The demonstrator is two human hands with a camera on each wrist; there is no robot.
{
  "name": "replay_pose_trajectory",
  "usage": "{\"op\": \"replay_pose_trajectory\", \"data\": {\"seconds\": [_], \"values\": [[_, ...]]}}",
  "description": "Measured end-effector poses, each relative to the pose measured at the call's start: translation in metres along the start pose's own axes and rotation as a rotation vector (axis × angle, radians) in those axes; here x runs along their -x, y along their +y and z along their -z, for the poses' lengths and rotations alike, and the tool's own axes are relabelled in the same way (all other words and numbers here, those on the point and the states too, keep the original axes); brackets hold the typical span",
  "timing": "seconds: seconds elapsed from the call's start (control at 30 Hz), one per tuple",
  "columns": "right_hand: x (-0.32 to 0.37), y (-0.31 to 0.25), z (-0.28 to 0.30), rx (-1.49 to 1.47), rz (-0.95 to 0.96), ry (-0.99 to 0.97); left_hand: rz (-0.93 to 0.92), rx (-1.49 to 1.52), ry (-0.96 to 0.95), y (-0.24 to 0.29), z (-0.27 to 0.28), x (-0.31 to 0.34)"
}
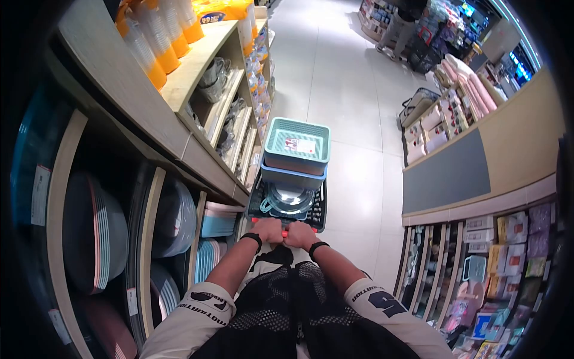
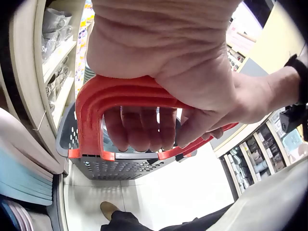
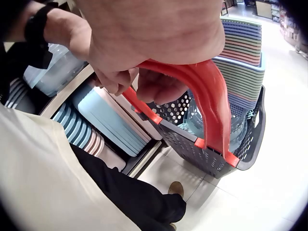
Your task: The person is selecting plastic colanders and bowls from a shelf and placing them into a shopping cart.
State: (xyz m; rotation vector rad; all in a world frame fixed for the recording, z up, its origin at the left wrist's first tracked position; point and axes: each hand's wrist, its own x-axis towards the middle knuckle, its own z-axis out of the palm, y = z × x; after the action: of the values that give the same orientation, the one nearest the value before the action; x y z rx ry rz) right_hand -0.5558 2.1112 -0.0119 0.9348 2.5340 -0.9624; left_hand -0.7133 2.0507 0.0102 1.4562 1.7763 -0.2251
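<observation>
Side by side, my left hand [image 1: 267,229] and right hand [image 1: 301,234] grip the red handle [image 2: 127,91] of a dark grey perforated shopping basket [image 3: 192,149]. In the left wrist view, the left fingers hang curled over the handle, with the palm on top. The right wrist view has the right fingers [image 3: 159,88] wrapped over the handle in the same way. A tall stack of plastic baskets in several colours [image 3: 240,43] stands in the shopping basket, a mint-green basket [image 1: 299,160] on top. Nearer me lies a clear round plastic item [image 1: 290,199].
Shelves with basins [image 1: 113,239] and orange-bottomed packs of clear cups [image 1: 173,33] run close along the left. On the right stands a display counter [image 1: 448,179] over shelves of small packages. A tiled aisle [image 1: 335,72] leads forward; a person [image 1: 397,33] stands far ahead.
</observation>
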Motion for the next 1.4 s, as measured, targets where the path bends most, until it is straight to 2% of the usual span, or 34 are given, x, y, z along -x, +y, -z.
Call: {"op": "replay_pose_trajectory", "data": {"seconds": [0.17, 0.23, 0.3, 0.73, 1.1, 1.4], "values": [[-0.020, 0.010, 0.018, 0.017, 0.017, 0.017, -0.006, -0.006, -0.034, 0.000, 0.020, -0.020], [-0.023, 0.006, 0.032, 0.025, -0.012, -0.032, -0.025, 0.007, -0.018, 0.000, 0.030, -0.023], [-0.028, 0.005, 0.042, 0.025, -0.021, -0.045, -0.011, 0.002, -0.077, 0.002, 0.041, -0.024], [-0.061, 0.022, 0.061, 0.026, -0.021, -0.047, -0.019, 0.039, 0.008, 0.003, 0.074, -0.043], [-0.067, 0.023, 0.075, 0.046, -0.033, -0.055, -0.016, 0.029, -0.024, 0.003, 0.080, -0.058], [-0.079, 0.031, 0.082, 0.077, 0.014, -0.065, 0.001, 0.045, 0.026, 0.004, 0.087, -0.065]]}}
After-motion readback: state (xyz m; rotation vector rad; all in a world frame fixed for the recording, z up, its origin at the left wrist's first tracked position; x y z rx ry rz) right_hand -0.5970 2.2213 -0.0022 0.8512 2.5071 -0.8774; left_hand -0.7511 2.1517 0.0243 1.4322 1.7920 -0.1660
